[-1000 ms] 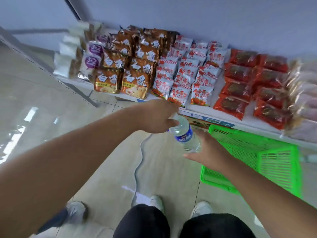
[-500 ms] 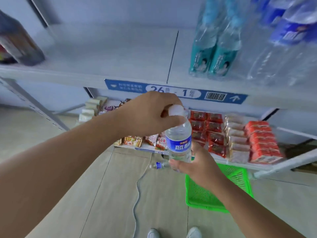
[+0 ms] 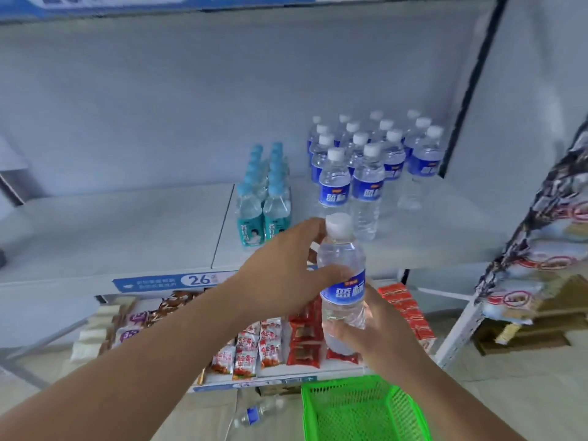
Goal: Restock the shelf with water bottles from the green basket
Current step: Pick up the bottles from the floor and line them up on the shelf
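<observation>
I hold a clear water bottle [image 3: 342, 281] with a blue label and white cap upright in front of the shelf [image 3: 143, 230]. My left hand [image 3: 283, 272] grips its upper part near the neck. My right hand [image 3: 378, 335] cups its base from below. Behind it on the shelf stand several matching blue-label bottles [image 3: 369, 167] in rows. The green basket [image 3: 362, 409] sits on the floor at the bottom, and no bottles show inside its visible part.
Teal-label bottles [image 3: 264, 202] stand in two rows left of the water bottles. Another bottle [image 3: 257, 412] lies on the floor left of the basket. Snack packets [image 3: 254, 345] fill the lower shelf. A rack of packaged goods [image 3: 547, 249] stands at the right.
Both hands have lifted the bottle from near the basket up to shelf height. The view has tilted up, so the upper shelf and its bottle rows now fill the frame.
</observation>
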